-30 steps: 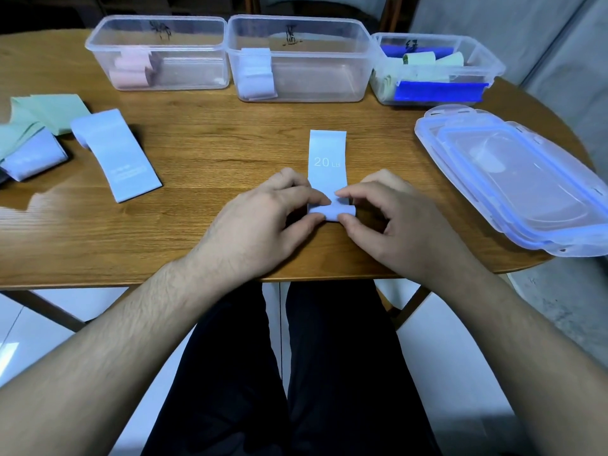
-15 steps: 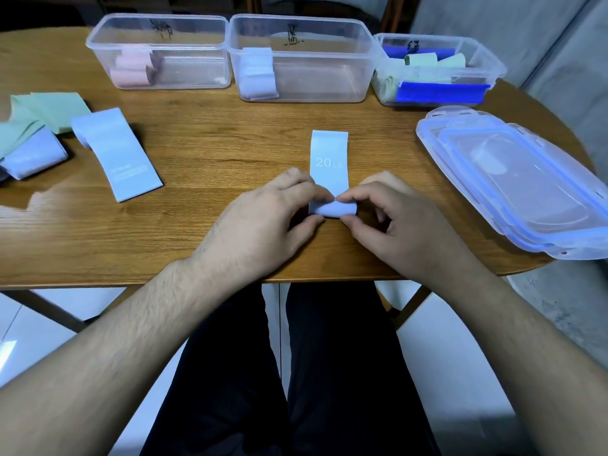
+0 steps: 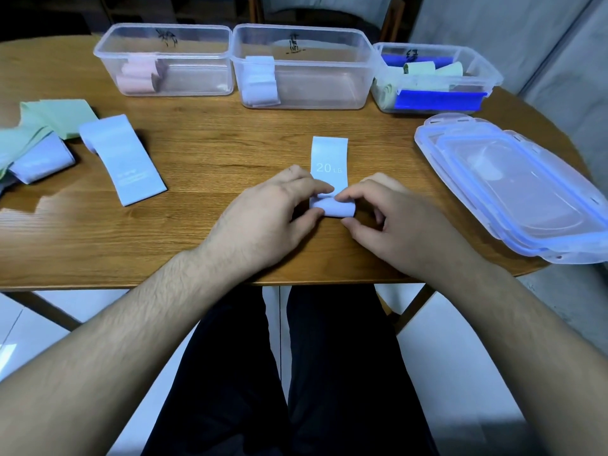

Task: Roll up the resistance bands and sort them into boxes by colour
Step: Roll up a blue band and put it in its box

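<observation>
The wooden table [image 3: 204,153] fills the view, its near edge running just under the person's forearms. Off to the right sits a stack of clear lids [image 3: 513,189] with blue seals, lying flat and well apart from the hands. Along the far edge stand three clear boxes in a row: the left box [image 3: 164,59] with pink rolls inside, the middle box [image 3: 301,65] with pale blue rolls pressed against its left end, and the right box [image 3: 437,77] holding green rolls and bright blue pieces. Over on the far left lies a loose heap of green bands [image 3: 49,121], and beside it two pale blue bands lie unrolled, one long band [image 3: 123,159] stretched toward the near edge and a shorter one [image 3: 41,162] tucked under the green.

Now to the centre. The left hand [image 3: 266,218] and the right hand [image 3: 401,225] meet over the pale blue band [image 3: 330,162] marked "20 LB". Its far end lies flat on the wood, pointing at the middle box; its near end is curled into a small roll [image 3: 339,209] right between the two hands. The left thumb and forefinger pinch the roll's left end, and the right forefinger and thumb pinch its right end, so both hands grasp the roll, fingers curled round it. The flat tail reaches away beyond the fingertips.
</observation>
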The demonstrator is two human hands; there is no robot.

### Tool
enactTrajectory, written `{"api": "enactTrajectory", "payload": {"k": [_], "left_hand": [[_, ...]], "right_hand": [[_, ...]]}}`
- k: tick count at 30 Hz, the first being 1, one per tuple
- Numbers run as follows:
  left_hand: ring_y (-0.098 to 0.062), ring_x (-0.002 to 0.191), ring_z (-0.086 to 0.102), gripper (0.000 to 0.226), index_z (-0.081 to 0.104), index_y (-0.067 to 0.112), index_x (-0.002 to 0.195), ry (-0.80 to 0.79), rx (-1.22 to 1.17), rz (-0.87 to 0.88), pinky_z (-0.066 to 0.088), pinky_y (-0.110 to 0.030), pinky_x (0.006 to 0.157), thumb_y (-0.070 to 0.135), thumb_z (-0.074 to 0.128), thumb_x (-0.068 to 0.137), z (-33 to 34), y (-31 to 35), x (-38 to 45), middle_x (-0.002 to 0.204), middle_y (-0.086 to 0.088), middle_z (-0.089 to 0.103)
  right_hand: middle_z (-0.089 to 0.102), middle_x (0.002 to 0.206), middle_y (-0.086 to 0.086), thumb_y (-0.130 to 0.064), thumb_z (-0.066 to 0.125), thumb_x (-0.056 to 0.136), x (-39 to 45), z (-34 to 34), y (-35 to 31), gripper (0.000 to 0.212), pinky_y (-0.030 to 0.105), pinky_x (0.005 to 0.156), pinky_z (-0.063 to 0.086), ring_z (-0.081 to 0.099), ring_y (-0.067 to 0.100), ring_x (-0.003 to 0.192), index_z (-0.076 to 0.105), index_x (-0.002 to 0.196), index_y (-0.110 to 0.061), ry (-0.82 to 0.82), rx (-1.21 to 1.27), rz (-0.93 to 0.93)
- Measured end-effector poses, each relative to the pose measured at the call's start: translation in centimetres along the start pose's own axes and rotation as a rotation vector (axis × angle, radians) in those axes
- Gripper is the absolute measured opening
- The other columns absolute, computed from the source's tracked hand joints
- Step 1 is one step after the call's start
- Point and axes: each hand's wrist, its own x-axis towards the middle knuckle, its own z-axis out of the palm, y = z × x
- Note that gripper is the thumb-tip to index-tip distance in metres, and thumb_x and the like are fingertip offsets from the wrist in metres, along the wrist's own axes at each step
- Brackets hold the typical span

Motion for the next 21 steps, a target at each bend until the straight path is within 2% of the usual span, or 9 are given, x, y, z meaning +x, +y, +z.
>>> {"api": "enactTrajectory", "payload": {"k": [4, 6, 9, 11, 14, 17, 21], "left_hand": [[0.001, 0.087, 0.05, 0.024, 0.067, 0.026, 0.115, 0.035, -0.016, -0.022, 0.039, -0.021, 0.073, 0.028, 0.067, 0.091, 0.0, 0.0, 0.0, 0.115, 0.014, 0.057], [-0.004, 0.091, 0.055, 0.024, 0.067, 0.026, 0.114, 0.022, 0.005, -0.024, 0.043, -0.024, 0.075, 0.028, 0.067, 0.09, 0.0, 0.0, 0.1, 0.116, 0.015, 0.058], [-0.008, 0.101, 0.059, 0.025, 0.067, 0.026, 0.116, 0.013, 0.03, -0.026, 0.049, -0.031, 0.08, 0.028, 0.066, 0.091, -0.2, 0.0, 0.3, 0.117, 0.015, 0.059], [-0.01, 0.104, 0.059, 0.026, 0.066, 0.027, 0.116, 0.007, 0.038, -0.029, 0.051, -0.035, 0.082, 0.029, 0.066, 0.091, -0.1, 0.0, 0.5, 0.118, 0.015, 0.06], [-0.011, 0.105, 0.06, 0.026, 0.066, 0.027, 0.117, 0.008, 0.042, -0.043, 0.051, -0.038, 0.083, 0.029, 0.066, 0.091, 0.0, -0.1, 0.8, 0.117, 0.014, 0.061], [-0.013, 0.104, 0.061, 0.026, 0.067, 0.026, 0.116, 0.014, 0.052, -0.044, 0.052, -0.04, 0.084, 0.03, 0.065, 0.091, 0.1, -0.1, 1.0, 0.116, 0.013, 0.062], [-0.014, 0.099, 0.063, 0.024, 0.067, 0.028, 0.112, 0.031, 0.069, -0.015, 0.054, -0.041, 0.076, 0.033, 0.066, 0.089, -0.1, 0.1, 0.3, 0.112, 0.014, 0.063]], "right_hand": [[0.045, 0.088, -0.025, -0.028, 0.063, 0.094, 0.4, -0.5, 0.0, 0.028, 0.001, 0.068, 0.031, 0.044, -0.018, 0.083, 0.062, 0.122, -0.031, -0.032, -0.035, 0.012], [0.047, 0.09, -0.023, -0.028, 0.063, 0.094, 0.5, -0.5, 0.1, 0.029, 0.001, 0.068, 0.031, 0.044, -0.017, 0.084, 0.063, 0.123, -0.031, -0.031, -0.039, 0.01], [0.055, 0.11, -0.017, -0.03, 0.063, 0.093, 0.7, -0.4, 0.2, 0.032, 0.003, 0.07, 0.029, 0.042, -0.006, 0.087, 0.062, 0.125, -0.032, -0.024, -0.067, 0.001], [0.056, 0.117, -0.015, -0.032, 0.065, 0.093, 0.8, -0.4, 0.2, 0.034, 0.002, 0.072, 0.028, 0.039, -0.006, 0.092, 0.062, 0.127, -0.031, -0.018, -0.099, -0.017], [0.055, 0.111, -0.017, -0.03, 0.064, 0.093, 1.1, -0.4, 0.2, 0.032, 0.001, 0.067, 0.028, 0.042, -0.01, 0.082, 0.062, 0.125, -0.03, -0.024, -0.099, -0.018], [0.048, 0.099, -0.022, -0.027, 0.065, 0.093, 1.4, -0.4, 0.4, 0.029, 0.003, 0.067, 0.031, 0.044, -0.019, 0.085, 0.064, 0.122, -0.028, -0.018, -0.065, -0.012], [0.056, 0.103, -0.019, -0.028, 0.066, 0.092, 0.8, -0.4, 0.2, 0.029, 0.005, 0.066, 0.03, 0.044, -0.02, 0.082, 0.066, 0.121, -0.029, -0.006, -0.097, -0.036]]}}
